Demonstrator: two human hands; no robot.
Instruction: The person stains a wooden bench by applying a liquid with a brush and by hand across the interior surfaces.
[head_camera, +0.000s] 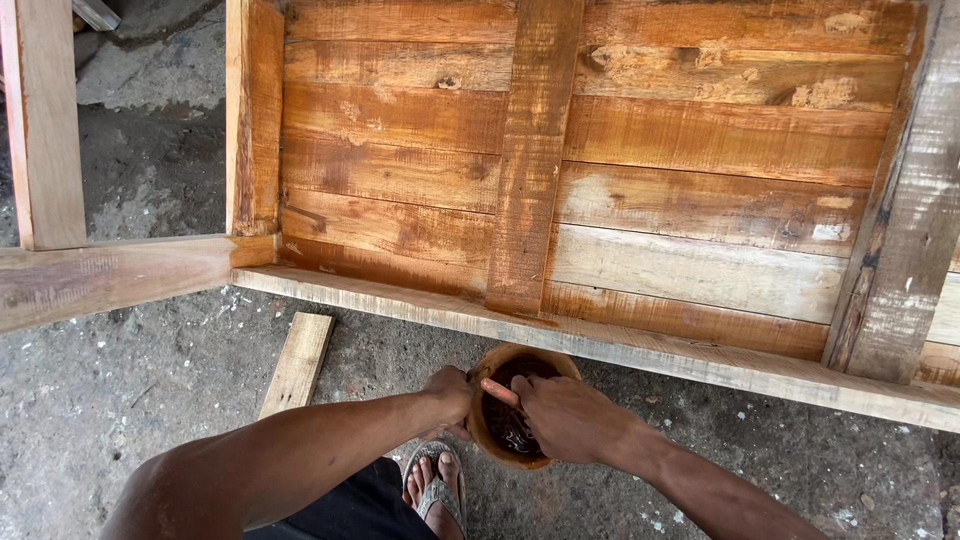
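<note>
The left hand (450, 390) closes on the rim of a round brown bowl (478, 425); the right hand (565, 415) pinches a stick (498, 392) over its dark contents, just below the wooden frame's front edge (600, 345).

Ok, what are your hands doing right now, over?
Left hand gripping the round brown pot by its rim. Right hand holding a stick in the dark stuff inside. Plank frame right beside, nothing blocking.

Reddish-brown planks with pale patches are seen on the wooden frame (620, 180); a dark brown paste is held in the tan-orange bowl (478, 420); the grey floor (120, 390) is speckled white; the offcut (297, 364) is pale
</note>
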